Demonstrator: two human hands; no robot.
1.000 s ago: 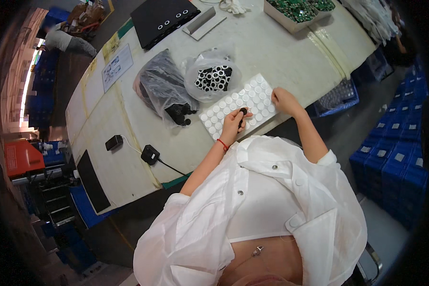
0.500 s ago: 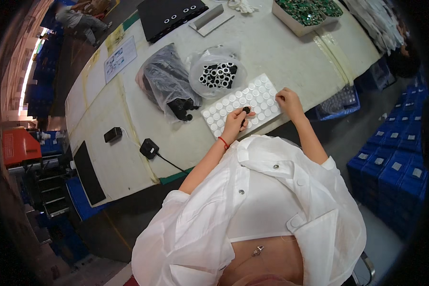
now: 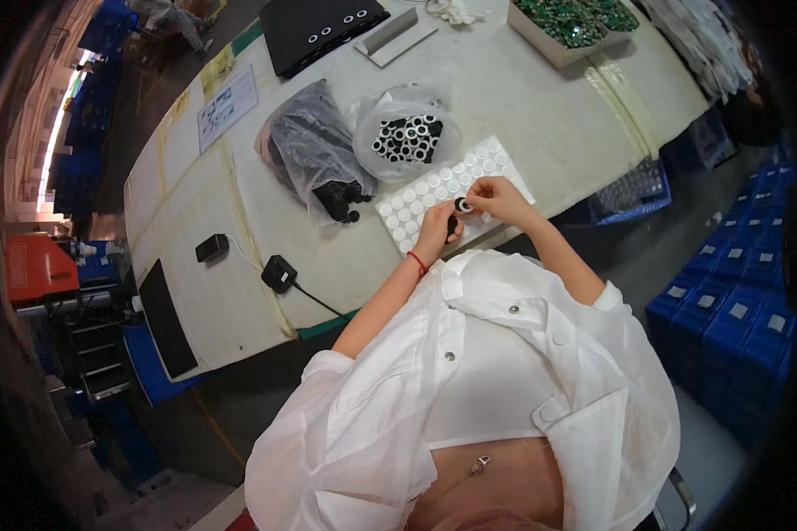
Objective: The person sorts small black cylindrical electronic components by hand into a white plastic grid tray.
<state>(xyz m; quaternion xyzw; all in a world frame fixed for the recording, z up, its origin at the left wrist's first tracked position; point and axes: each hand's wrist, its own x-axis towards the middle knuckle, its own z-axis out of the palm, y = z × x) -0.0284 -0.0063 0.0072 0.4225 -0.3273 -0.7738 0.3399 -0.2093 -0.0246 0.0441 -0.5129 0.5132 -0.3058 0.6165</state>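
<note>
Pale surface [image 3: 540, 115], blue crates [image 3: 726, 301] stacked on the floor off its right end. Near edge: white tray [image 3: 416, 199] of round discs; clear bag of rings [image 3: 403, 133] just behind it. Left hand [image 3: 438, 226] and right hand [image 3: 496, 196] meet over the tray, pinching one small ring [image 3: 462, 205].

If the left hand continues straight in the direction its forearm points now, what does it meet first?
Probably the white tray of round discs just beyond the left hand, then the clear bag of black rings; depth is uncertain.
</note>
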